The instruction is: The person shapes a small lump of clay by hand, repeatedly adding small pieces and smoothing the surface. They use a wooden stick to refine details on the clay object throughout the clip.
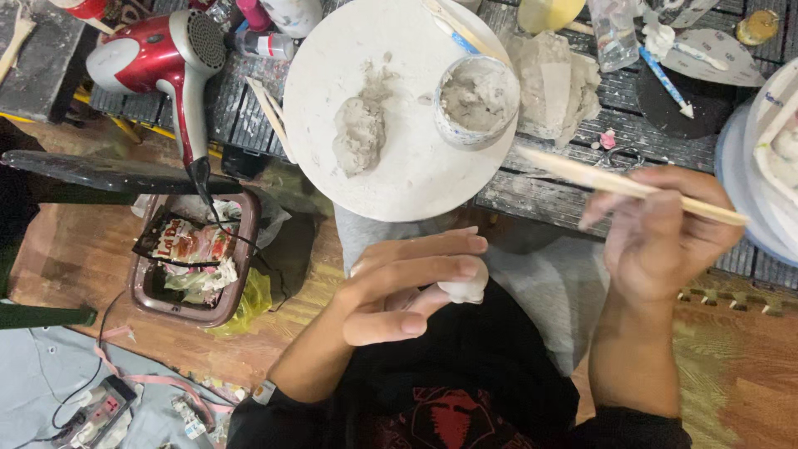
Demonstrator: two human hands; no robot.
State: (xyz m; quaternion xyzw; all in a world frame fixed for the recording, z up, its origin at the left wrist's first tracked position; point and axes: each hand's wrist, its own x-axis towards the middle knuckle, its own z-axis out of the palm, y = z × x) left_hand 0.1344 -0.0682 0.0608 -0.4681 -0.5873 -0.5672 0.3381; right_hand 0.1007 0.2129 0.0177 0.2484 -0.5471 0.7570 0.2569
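So the dark slatted desk (pixel 249 116) runs across the top, and the biggest thing on it is a round white board (pixel 416 166) with a lump of grey clay (pixel 359 135) sitting a bit left of its middle. At about 2 o'clock on the board there's a small cup (pixel 478 100) full of the same grey clay. Over at 10 o'clock from the board lies a red hair dryer (pixel 158 54), and below that, on the wooden floor, a brown bin (pixel 141 287) stuffed with wrappers. Left hand (pixel 399 291) is curled around a small white clay piece (pixel 465 289), right below the board over the lap. Right hand (pixel 661 241), at 3 o'clock from the left, is pinching a long wooden stick (pixel 582 176) that points up-left toward the board's edge.
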